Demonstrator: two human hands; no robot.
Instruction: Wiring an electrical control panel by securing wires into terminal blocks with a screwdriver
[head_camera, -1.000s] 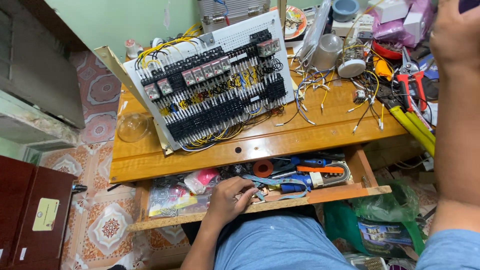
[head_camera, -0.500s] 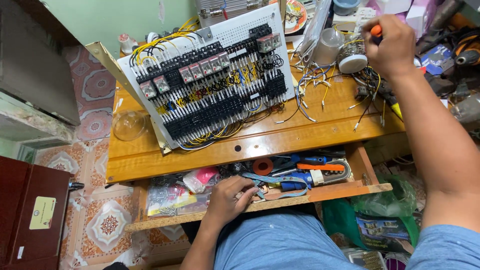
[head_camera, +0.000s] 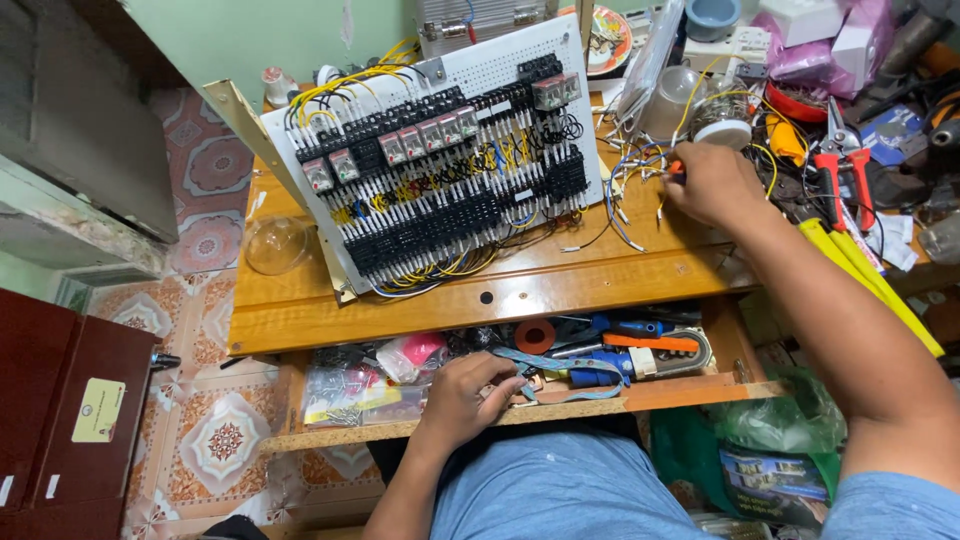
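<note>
Glossy varnished wood surface (head_camera: 560, 285), matt white perforated board (head_camera: 480, 70), clear shiny plastic dome (head_camera: 277, 243), raw-looking wooden drawer (head_camera: 660, 392).

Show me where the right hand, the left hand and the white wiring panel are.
right hand (head_camera: 712, 182), head view, on the back of the hand.
left hand (head_camera: 468, 395), head view, on the back of the hand.
white wiring panel (head_camera: 480, 65), head view, on its bare perforated upper part.

A glossy orange-brown wooden surface (head_camera: 560, 285) is carrying a tilted white perforated wiring panel (head_camera: 440, 150), a clear glass dome (head_camera: 278, 243), loose coloured wires (head_camera: 630, 190) and red-handled cutters (head_camera: 840, 170); its open drawer (head_camera: 640, 395) is holding tools.
</note>
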